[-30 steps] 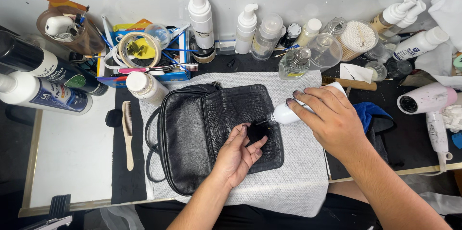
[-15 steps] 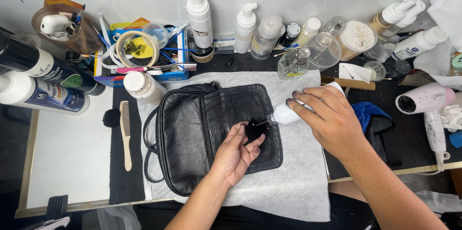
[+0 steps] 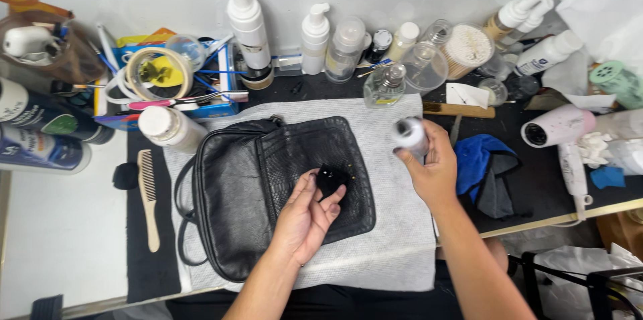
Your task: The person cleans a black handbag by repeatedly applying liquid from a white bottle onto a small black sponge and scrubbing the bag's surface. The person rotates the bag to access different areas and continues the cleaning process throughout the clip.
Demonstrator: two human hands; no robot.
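Here your left hand (image 3: 305, 216) rests palm-up on the black leather handbag (image 3: 268, 189), its fingers curled loosely around a small black applicator sponge (image 3: 328, 177) pinched at the fingertips, just over the bag's textured front flap. Your right hand (image 3: 429, 166) is clamped around a small white plastic bottle (image 3: 410, 134), held upright above the grey woven cloth (image 3: 395, 239) to the right of the bag, clear of the sponge.

The handbag lies flat on that cloth in the middle of the counter (image 3: 60, 226), its strap looping out on the left side. Just beside the bag's upper left corner lies a white-capped bottle (image 3: 167, 128) on its side. A wooden comb (image 3: 149, 196) lies on a black mat well to the left of the bag. Near your right hand, a crumpled blue cloth (image 3: 479, 159) lies on the dark surface, and beyond it a pale pink hair dryer (image 3: 559, 129) rests with its nozzle facing you. Along the back wall stand white pump bottles (image 3: 248, 25), a small clear glass bottle (image 3: 383, 87) and a round tub of cotton swabs (image 3: 467, 48).
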